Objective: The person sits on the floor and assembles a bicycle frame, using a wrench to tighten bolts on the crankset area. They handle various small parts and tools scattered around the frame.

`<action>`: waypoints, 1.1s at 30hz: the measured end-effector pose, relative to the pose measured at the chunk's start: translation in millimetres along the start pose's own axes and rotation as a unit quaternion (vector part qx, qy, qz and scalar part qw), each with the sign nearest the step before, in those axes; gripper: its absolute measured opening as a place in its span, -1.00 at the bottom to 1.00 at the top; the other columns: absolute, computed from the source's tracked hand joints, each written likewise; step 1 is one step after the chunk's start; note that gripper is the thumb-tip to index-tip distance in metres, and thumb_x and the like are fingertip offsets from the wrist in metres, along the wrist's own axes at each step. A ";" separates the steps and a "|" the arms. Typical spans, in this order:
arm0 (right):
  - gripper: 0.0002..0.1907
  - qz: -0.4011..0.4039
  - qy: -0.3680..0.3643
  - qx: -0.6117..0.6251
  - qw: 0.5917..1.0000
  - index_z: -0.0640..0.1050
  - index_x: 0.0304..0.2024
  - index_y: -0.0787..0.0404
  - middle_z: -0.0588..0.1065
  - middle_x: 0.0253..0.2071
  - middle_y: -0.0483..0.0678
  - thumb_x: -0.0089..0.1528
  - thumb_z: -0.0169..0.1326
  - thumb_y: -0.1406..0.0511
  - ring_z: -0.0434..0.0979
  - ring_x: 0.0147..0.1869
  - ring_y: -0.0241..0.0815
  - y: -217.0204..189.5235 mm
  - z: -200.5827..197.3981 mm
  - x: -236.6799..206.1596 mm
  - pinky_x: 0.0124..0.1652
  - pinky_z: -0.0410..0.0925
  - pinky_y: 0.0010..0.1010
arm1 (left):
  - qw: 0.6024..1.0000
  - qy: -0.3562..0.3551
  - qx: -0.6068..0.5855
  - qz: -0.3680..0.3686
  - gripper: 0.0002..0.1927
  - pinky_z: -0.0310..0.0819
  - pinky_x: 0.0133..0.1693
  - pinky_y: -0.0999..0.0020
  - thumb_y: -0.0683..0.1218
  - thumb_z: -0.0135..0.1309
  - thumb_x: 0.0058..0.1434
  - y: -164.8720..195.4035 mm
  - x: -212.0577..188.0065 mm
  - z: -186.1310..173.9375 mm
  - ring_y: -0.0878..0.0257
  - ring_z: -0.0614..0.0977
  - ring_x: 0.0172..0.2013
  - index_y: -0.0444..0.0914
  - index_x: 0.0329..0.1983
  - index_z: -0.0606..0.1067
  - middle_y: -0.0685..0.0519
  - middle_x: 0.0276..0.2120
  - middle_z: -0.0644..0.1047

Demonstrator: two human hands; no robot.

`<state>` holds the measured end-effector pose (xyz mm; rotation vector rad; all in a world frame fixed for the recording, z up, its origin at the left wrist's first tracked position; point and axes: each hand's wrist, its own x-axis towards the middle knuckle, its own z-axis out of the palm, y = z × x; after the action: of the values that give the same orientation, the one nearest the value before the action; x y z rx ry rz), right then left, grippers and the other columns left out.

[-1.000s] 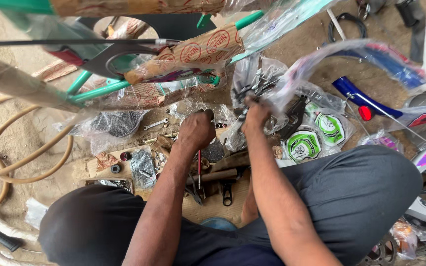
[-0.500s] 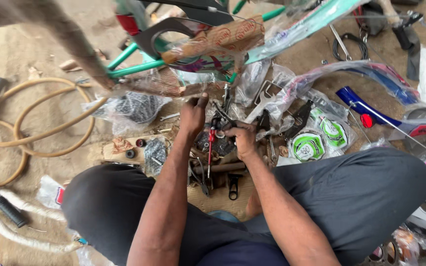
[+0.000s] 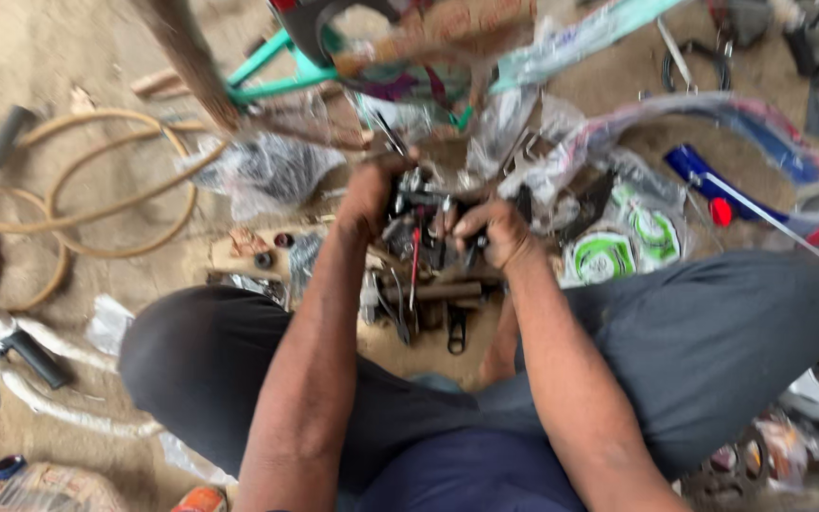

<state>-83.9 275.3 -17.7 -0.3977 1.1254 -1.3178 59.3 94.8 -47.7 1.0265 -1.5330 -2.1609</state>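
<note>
The dark metal bicycle part sits between the two hands, out in front of the person's knees and just above a heap of loose tools on the sandy ground. It is blurred, so its exact shape cannot be told, but its bulk runs roughly crosswise from one hand to the other, with a thin red-handled tool hanging down from it toward the person. The left hand is closed around the part's left end, fingers curled over its top. The right hand is curled on the right end, thumb side turned inward; how tightly it grips cannot be told. Both hands touch the part, the left reaching a little farther from the body.

Just beyond the part lie crumpled clear plastic bags and a green bicycle frame; a tan tyre lies to the left, a blue mudguard to the right.

Against half a second ago, the hands sit in much the same place on the part, while the view has tipped so the green frame lies nearer the top edge and the picture is more smeared
</note>
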 end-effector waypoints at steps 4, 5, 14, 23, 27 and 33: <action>-0.66 0.027 -0.058 -0.144 0.988 0.69 -0.26 0.33 0.63 -0.29 0.14 -0.08 0.26 0.31 0.64 -0.26 -0.04 -13.8 -16.1 -3.0 -0.22 0.47 -0.28 | 0.983 0.006 -0.184 0.014 -0.72 0.48 -0.21 0.19 -0.06 0.20 0.26 5.4 1.2 1.0 0.17 0.55 -0.33 -0.42 -0.18 0.60 -0.04 -0.34 0.59; -0.65 0.054 -0.063 -0.250 0.965 0.70 -0.21 0.30 0.64 -0.27 0.14 -0.06 0.28 0.31 0.64 -0.23 -0.05 -12.7 -16.9 1.7 -0.16 0.46 -0.27 | 0.975 0.011 -0.221 0.012 -0.75 0.59 -0.18 0.18 -0.12 0.21 0.22 10.1 1.3 -0.4 0.13 0.64 -0.31 -0.43 -0.16 0.59 -0.09 -0.32 0.63; -0.63 0.236 0.060 -0.462 0.853 0.68 -0.04 0.11 0.62 -0.04 0.01 0.12 0.18 0.47 0.67 -0.07 -0.09 64.5 4.8 31.5 -0.06 0.55 -0.23 | 0.975 0.054 -0.215 0.003 -0.70 0.64 -0.32 0.24 -0.15 0.24 0.21 29.7 -16.1 1.6 0.13 0.69 -0.37 -0.44 -0.09 0.50 -0.14 -0.33 0.63; -0.80 0.093 0.283 -0.346 0.890 0.66 -0.13 0.27 0.64 -0.16 0.01 0.18 0.21 0.47 0.59 -0.13 -0.18 34.2 -31.4 37.8 -0.10 0.43 -0.29 | 0.976 0.010 0.214 0.039 -0.74 0.60 -0.31 0.24 -0.10 0.22 0.09 20.9 -13.2 18.4 0.18 0.66 -0.42 -0.37 -0.22 0.57 -0.06 -0.40 0.65; -0.81 0.046 0.374 -0.219 0.900 0.62 -0.18 0.28 0.62 -0.22 -0.06 0.16 0.13 0.51 0.60 -0.25 -0.28 61.1 -32.3 41.0 -0.18 0.51 -0.39 | 0.952 0.005 0.302 0.050 -0.66 0.55 -0.26 0.14 -0.03 0.23 0.01 15.8 -5.6 29.5 0.08 0.67 -0.41 -0.38 -0.27 0.56 -0.14 -0.43 0.63; -0.86 0.039 0.317 -0.131 0.938 0.56 -0.17 0.47 0.59 -0.29 0.04 0.20 0.13 0.53 0.55 -0.42 -0.17 68.5 -39.1 51.7 -0.30 0.47 -0.29 | 0.915 -0.029 0.381 0.131 -0.71 0.52 -0.19 0.01 -0.03 0.22 0.05 -9.7 2.3 40.3 -0.14 0.67 -0.27 -0.31 -0.25 0.57 -0.21 -0.35 0.63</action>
<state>-85.5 261.6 -111.0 -0.1094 1.8512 -1.2596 31.1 125.2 -50.3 0.8714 -2.4649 -1.4174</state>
